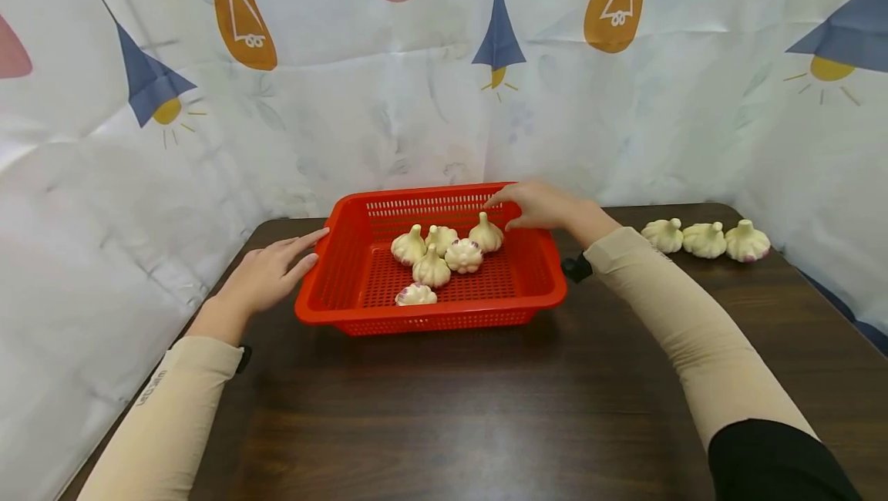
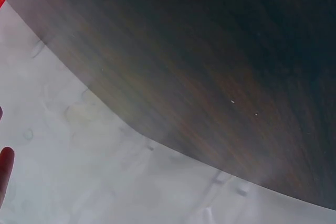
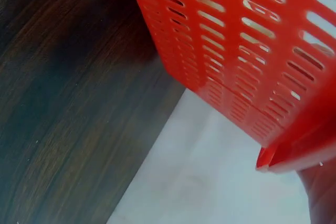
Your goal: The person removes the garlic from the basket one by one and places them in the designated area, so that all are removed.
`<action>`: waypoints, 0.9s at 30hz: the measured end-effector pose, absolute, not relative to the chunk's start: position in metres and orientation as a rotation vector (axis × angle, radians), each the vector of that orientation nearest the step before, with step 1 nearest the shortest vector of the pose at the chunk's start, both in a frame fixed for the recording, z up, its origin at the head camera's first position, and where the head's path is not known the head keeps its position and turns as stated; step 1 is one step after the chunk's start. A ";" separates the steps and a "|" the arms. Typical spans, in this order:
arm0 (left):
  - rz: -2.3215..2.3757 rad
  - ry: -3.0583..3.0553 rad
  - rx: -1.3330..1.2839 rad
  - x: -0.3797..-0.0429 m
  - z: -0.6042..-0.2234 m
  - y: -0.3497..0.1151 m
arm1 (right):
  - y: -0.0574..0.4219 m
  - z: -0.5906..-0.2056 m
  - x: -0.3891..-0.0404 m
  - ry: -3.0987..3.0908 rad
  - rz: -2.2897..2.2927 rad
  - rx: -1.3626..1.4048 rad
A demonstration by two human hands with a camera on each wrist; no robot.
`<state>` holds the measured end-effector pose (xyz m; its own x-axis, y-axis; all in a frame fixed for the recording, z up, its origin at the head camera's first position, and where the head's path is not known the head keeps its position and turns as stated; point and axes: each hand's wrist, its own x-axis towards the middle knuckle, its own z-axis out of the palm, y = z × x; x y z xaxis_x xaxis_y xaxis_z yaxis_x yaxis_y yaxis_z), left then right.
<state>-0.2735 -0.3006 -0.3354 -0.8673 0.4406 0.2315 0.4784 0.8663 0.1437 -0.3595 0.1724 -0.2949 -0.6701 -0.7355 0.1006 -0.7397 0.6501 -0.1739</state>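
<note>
A red perforated plastic basket [image 1: 444, 316] sits on the dark table with several garlic bulbs [image 1: 432, 267] inside, grouped mostly around its middle. At the basket's left rim, my left hand [image 1: 260, 274] has its fingers extended, fingertips right at the edge. My right hand [image 1: 544, 206] reaches over the back right of the basket. Its fingers and thumb are spread apart, just above and beside an upright garlic bulb [image 1: 486, 234], with nothing gripped between them. The right wrist view shows the slotted basket wall [image 3: 226, 40] close up; a fingertip [image 2: 5, 169] peeks into the left wrist view.
Three more garlic bulbs [image 1: 704, 240] lie in a row at the table's back right. The dark wooden table [image 1: 444, 408] has a rounded edge by the left hand. A white patterned curtain [image 1: 430, 116] hangs right behind and along the sides.
</note>
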 end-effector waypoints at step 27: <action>-0.322 -2.849 -0.699 -0.272 -0.335 -0.299 | 0.142 -0.308 -0.357 -3.150 0.049 1.177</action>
